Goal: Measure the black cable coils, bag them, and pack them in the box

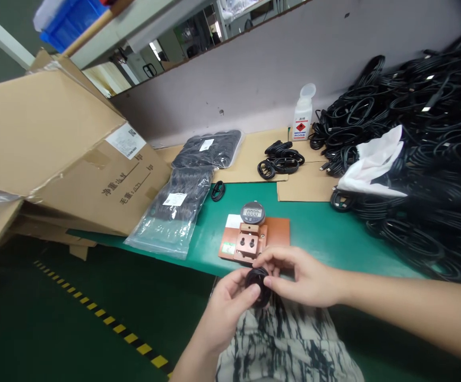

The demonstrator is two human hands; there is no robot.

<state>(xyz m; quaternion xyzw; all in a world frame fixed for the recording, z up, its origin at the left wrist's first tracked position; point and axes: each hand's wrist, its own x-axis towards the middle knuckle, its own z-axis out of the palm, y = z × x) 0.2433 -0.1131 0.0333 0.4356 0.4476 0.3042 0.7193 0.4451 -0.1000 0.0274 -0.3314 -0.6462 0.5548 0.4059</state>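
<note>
One large cardboard box [75, 159] fills the left of the frame, tilted, with printed characters and a white label on it. Just right of it we see a clear bag [162, 228] of black coils, partly over the edge of the green tabletop [313, 228], and a second bag [220, 151] above it near the centre. A lone black coil [214, 192] lies beside these bags.

At the lower centre, our left hand [226, 302] grips the left side of a small black cable coil [257, 276], thumb across its front. We hold this coil between both hands, in front of the near edge of the fixture [248, 241], whose round gauge [252, 213] reads 0.000. Above and slightly right, several coils [286, 163] rest on cardboard.

Our right hand [299, 278] closes on the coil's right side, its thumb and fingers pinching the rim. Farther right, a white bottle [302, 119] stands upright against the back wall; then a white cloth [373, 164] lies on a big heap of black cables [417, 106] along the right edge.
</note>
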